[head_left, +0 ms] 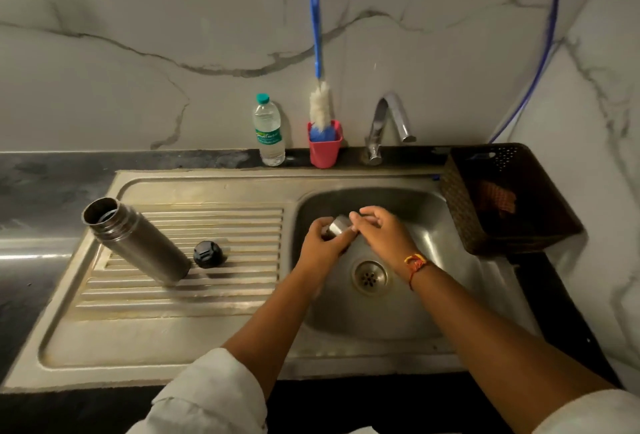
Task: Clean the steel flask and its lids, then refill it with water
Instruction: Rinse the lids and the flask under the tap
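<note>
While 2 hands meet just behind the drain point(370, 277), they share 1 small steel cap point(338, 225) held above the basin. The left hand point(320, 248) has its fingers curled round the cap's body from below. The right hand point(382, 231) bends its fingers over the cap's upper end, fingertips touching the metal. A red and yellow thread band point(415, 263) circles the right wrist, just right of the drain.

Well to the left of the drain, on the ribbed drainboard point(225, 295), the steel flask point(138, 243) stands with its mouth uncovered. The black inner lid point(207, 253) sits just beside the flask's base, on the side nearer the drain, apart from it.

Behind the drain, along the dark counter edge, stand a plastic water bottle point(268, 132) with a green top and a pink cup point(323, 151) holding a blue-handled bottle brush point(316, 35). The tap point(388, 121) rises almost straight behind the drain; no water shows at its spout. To the drain's right and behind it, a brown woven basket point(460, 211) holds an orange cloth point(497, 198).
</note>
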Demonstrator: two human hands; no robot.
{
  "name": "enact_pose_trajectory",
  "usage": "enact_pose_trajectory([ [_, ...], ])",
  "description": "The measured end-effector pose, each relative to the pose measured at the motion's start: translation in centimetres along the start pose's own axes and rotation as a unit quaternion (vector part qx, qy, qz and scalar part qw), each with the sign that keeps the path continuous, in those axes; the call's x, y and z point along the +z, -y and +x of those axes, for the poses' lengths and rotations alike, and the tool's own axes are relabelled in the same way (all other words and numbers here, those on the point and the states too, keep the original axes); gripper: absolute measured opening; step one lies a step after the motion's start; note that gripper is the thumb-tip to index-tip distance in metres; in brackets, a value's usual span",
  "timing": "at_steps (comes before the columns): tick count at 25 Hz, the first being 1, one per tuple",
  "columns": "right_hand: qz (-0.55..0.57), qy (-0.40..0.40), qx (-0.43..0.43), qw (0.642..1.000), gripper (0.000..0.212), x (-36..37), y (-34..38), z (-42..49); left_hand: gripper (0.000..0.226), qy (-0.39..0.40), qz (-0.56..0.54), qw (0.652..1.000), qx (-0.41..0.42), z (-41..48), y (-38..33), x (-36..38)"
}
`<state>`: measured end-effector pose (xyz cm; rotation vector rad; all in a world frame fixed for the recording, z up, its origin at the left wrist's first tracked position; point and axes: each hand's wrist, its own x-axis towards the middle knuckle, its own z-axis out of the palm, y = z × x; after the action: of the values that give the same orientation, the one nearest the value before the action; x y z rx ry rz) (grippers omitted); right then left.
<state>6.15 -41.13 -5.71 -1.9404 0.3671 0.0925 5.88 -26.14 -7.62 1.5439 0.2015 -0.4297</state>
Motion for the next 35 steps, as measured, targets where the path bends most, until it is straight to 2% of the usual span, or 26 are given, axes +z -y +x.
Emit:
enact_pose_trajectory([
  [3, -0.049, -0.004, -0.030, 0.998, 0.037, -4.0, -0.3, 3.5, 0.045, 0.008, -0.163, 0.982, -0.094, 1.7, -1.0, 3.5],
  [7, -0.210, -0.002, -0.112, 0.971, 0.056, -6.3, -0.1, 10.1, 0.053, -0.045, -0.320, 0.937, -0.130, 4.0, -1.1, 6.3],
  [10, -0.276, 0.025, -0.129, 0.952, 0.068, -5.9, 0.0, 13.9, 0.049, -0.091, -0.354, 0.922, -0.130, 4.9, -0.9, 7.5],
  [12, -0.292, 0.033, -0.137, 0.946, 0.067, -5.5, -0.4, 15.4, 0.046, -0.107, -0.372, 0.913, -0.129, 5.3, -0.9, 8.0],
  [14, -0.308, 0.043, -0.154, 0.938, 0.062, -5.2, -1.0, 16.4, 0.045, -0.114, -0.386, 0.907, -0.123, 5.8, -0.9, 8.6],
  [18, -0.405, 0.086, -0.183, 0.892, 0.063, -6.2, -1.7, 18.2, 0.042, -0.108, -0.385, 0.907, -0.131, 7.0, -1.4, 9.6],
  [20, -0.395, 0.094, -0.190, 0.894, 0.060, -6.9, -2.0, 18.4, 0.039, -0.106, -0.378, 0.911, -0.127, 7.7, -1.8, 10.4],
  [22, -0.254, 0.075, -0.153, 0.952, 0.049, -6.9, -2.8, 17.1, 0.037, -0.089, -0.365, 0.918, -0.125, 8.8, -2.4, 11.1],
  [23, -0.127, 0.064, -0.093, 0.985, 0.044, -6.5, -3.4, 16.1, 0.036, -0.080, -0.357, 0.922, -0.124, 9.3, -2.8, 11.5],
  [24, 0.002, 0.068, -0.020, 0.998, 0.039, -6.0, -3.6, 14.8, 0.036, -0.072, -0.345, 0.928, -0.119, 9.9, -3.1, 11.9],
  [26, 0.185, 0.100, 0.091, 0.973, 0.035, -5.1, -3.7, 12.5, 0.036, -0.059, -0.307, 0.944, -0.102, 10.7, -3.8, 12.9],
  [30, 0.341, 0.061, 0.158, 0.925, 0.020, -4.9, -3.5, 11.9, 0.033, -0.027, -0.175, 0.983, -0.054, 11.2, -3.6, 14.4],
  [33, 0.477, 0.075, 0.232, 0.845, 0.039, -5.5, -3.8, 12.1, 0.033, -0.022, -0.114, 0.993, -0.015, 11.6, -3.1, 14.0],
  [35, 0.526, 0.093, 0.257, 0.805, 0.048, -5.7, -3.7, 11.9, 0.027, -0.031, -0.102, 0.994, -0.003, 11.5, -3.3, 13.6],
])
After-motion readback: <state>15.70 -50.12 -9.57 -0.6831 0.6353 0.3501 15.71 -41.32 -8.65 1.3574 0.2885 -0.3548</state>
